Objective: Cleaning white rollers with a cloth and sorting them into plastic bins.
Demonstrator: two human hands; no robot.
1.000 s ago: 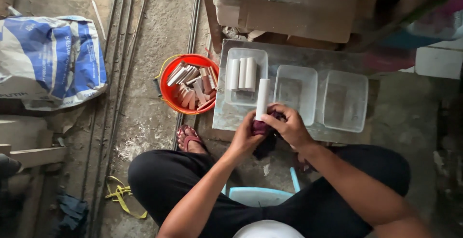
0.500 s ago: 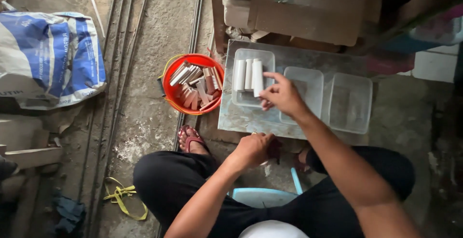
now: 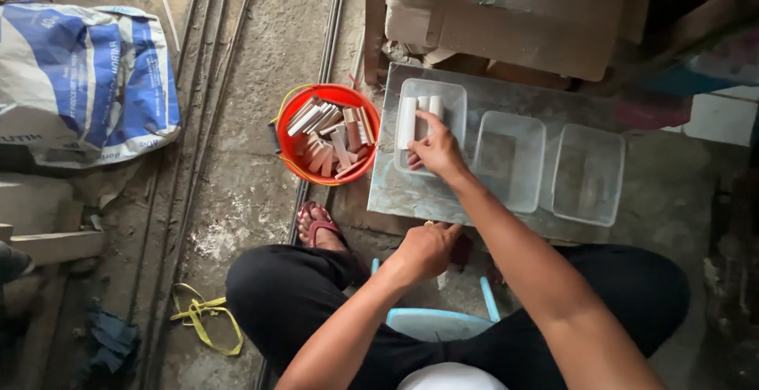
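Three tubs [image 3: 509, 159]: clear plastic, smooth, slightly clouded. They sit on a slab [image 3: 411, 196] of grey sheet, matt and scuffed, possibly metal; hard to tell from above. White rods [image 3: 406, 122] in the first tub: smooth, matt. Bucket [image 3: 294, 117]: glossy orange plastic, holding pale wood offcuts [image 3: 332, 139], matt and raw-cut. Floor [image 3: 253, 66]: rough concrete, dusty, stained. Sack [image 3: 83, 82]: woven plastic, blue and white, creased with a faint sheen. Boxes [image 3: 506, 18]: brown cardboard, matt, worn. Strap [image 3: 207, 311]: yellow webbing cloth. Trousers [image 3: 292, 295]: black matt cloth.

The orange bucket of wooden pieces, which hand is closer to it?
Right. The right hand rests in the clear tray beside the orange bucket; the left hand sits lower, near the lap.
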